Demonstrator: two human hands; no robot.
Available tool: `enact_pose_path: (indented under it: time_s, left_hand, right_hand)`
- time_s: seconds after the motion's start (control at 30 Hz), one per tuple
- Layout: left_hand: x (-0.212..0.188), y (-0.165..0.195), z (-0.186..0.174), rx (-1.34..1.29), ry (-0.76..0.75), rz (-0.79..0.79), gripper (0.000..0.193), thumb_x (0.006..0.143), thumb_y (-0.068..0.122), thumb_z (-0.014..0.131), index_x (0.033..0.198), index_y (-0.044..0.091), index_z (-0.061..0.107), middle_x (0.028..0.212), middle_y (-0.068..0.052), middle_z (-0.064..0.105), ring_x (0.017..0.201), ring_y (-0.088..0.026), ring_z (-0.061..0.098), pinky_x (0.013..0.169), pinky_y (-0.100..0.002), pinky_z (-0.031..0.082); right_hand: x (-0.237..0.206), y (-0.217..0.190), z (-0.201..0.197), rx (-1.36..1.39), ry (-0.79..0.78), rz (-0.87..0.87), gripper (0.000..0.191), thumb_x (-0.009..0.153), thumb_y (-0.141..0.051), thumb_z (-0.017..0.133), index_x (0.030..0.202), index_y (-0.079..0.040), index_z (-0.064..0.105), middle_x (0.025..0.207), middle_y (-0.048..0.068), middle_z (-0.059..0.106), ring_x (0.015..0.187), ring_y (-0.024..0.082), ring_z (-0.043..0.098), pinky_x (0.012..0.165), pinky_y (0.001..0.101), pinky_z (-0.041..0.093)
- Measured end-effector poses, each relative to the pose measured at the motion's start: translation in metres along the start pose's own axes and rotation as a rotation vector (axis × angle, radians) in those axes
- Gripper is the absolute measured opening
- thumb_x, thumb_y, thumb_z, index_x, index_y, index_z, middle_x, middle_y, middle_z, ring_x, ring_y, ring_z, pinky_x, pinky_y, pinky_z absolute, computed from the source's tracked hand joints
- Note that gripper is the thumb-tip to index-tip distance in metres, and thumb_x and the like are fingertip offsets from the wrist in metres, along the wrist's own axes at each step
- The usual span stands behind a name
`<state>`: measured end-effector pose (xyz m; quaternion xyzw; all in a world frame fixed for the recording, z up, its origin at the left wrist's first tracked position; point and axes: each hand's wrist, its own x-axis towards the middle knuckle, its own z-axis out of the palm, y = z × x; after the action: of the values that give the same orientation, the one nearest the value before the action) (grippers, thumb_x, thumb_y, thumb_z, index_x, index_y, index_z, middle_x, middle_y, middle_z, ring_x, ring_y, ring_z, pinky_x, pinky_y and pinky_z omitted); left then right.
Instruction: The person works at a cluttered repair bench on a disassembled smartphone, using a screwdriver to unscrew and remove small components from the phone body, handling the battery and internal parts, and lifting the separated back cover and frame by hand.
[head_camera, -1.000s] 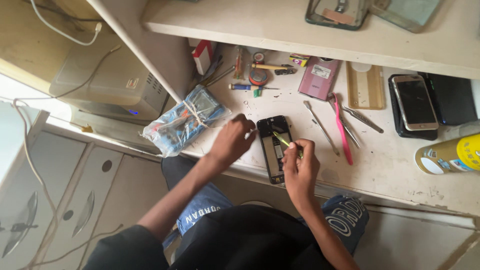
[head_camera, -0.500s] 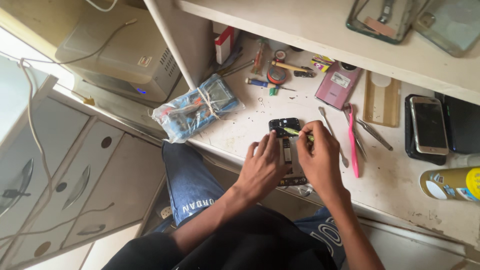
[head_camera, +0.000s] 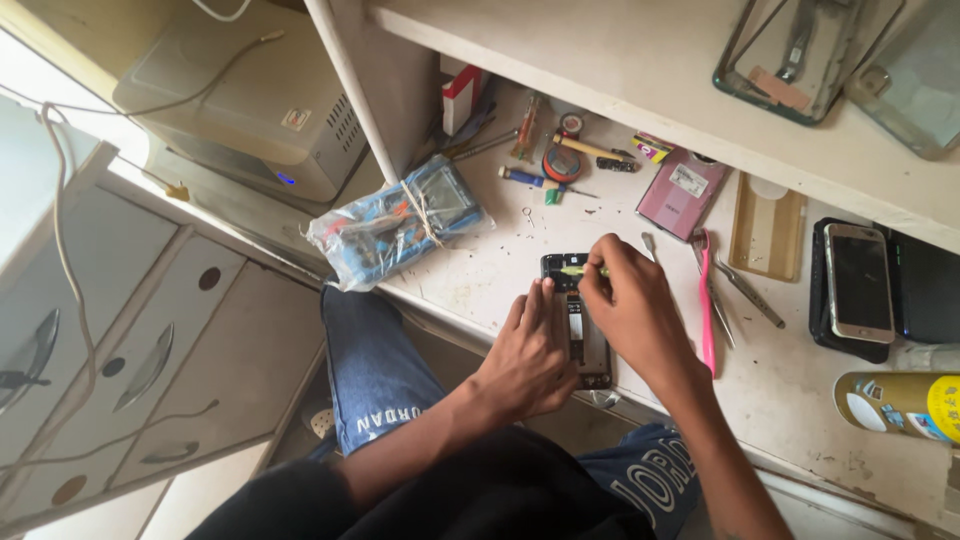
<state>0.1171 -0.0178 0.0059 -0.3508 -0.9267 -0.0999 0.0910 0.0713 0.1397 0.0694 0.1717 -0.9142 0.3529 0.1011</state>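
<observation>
Under both hands' fingers lies an opened black phone (head_camera: 585, 340); right hand (head_camera: 630, 315) pinches a yellow-green tool (head_camera: 578, 270), left hand (head_camera: 530, 350) fingers together pressing it, pink toothbrush (head_camera: 707, 300) just right

A pink toothbrush (head_camera: 707, 305), tweezers (head_camera: 745, 290), a bagged bundle (head_camera: 395, 225) and a yellow spray can (head_camera: 900, 405) lie about.

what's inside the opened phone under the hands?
The phone lies back-off: dark internals and a pale label strip show. The right hand holds a yellow tool at its top. The left hand covers its left edge.
</observation>
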Motion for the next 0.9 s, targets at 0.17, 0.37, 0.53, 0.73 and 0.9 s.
enact_pose_path:
  time_s: [0.17, 0.37, 0.53, 0.73, 0.9]
  left_hand:
    - [-0.001, 0.003, 0.001, 0.001, 0.050, -0.006, 0.083, 0.080, 0.041, 0.063, 0.122, -0.030, 0.051, 0.137, -0.050, 0.045, 0.131, -0.056, 0.045, 0.113, -0.052, 0.037]
    - [0.000, 0.004, 0.004, -0.047, 0.016, 0.009, 0.083, 0.079, 0.042, 0.067, 0.119, -0.029, 0.051, 0.136, -0.054, 0.041, 0.132, -0.061, 0.041, 0.112, -0.056, 0.034]
    - [-0.001, 0.004, 0.009, -0.081, 0.037, 0.014, 0.083, 0.080, 0.041, 0.068, 0.120, -0.030, 0.050, 0.138, -0.053, 0.040, 0.134, -0.061, 0.039, 0.113, -0.058, 0.033]
    - [-0.001, 0.006, 0.016, -0.089, 0.020, 0.031, 0.078, 0.085, 0.039, 0.066, 0.124, -0.026, 0.051, 0.136, -0.050, 0.043, 0.134, -0.061, 0.038, 0.113, -0.059, 0.031]
    - [0.000, 0.010, 0.018, -0.129, -0.039, 0.011, 0.081, 0.083, 0.040, 0.066, 0.126, -0.026, 0.048, 0.133, -0.049, 0.044, 0.133, -0.061, 0.038, 0.110, -0.058, 0.032]
  right_hand:
    - [0.010, -0.004, -0.004, -0.001, -0.118, 0.127, 0.016, 0.087, -0.004, 0.068, 0.093, 0.000, 0.053, 0.078, 0.016, 0.066, 0.063, 0.030, 0.067, 0.057, 0.0429, 0.050]
    - [0.014, 0.003, -0.001, 0.042, -0.113, 0.041, 0.017, 0.088, -0.004, 0.067, 0.093, 0.000, 0.051, 0.078, 0.020, 0.066, 0.072, 0.037, 0.069, 0.061, 0.0459, 0.052]
    - [0.015, 0.007, 0.004, -0.035, -0.134, 0.093, 0.020, 0.089, -0.006, 0.066, 0.094, 0.001, 0.049, 0.077, 0.021, 0.065, 0.076, 0.043, 0.066, 0.062, 0.0499, 0.050]
    - [0.021, 0.001, 0.002, -0.003, -0.221, 0.075, 0.040, 0.088, -0.011, 0.067, 0.121, 0.005, 0.051, 0.084, 0.024, 0.065, 0.077, 0.041, 0.068, 0.064, 0.0497, 0.053]
    - [0.026, -0.011, -0.006, -0.089, -0.412, 0.226, 0.035, 0.093, -0.016, 0.062, 0.121, 0.001, 0.050, 0.094, 0.023, 0.064, 0.088, 0.040, 0.069, 0.073, 0.0473, 0.056]
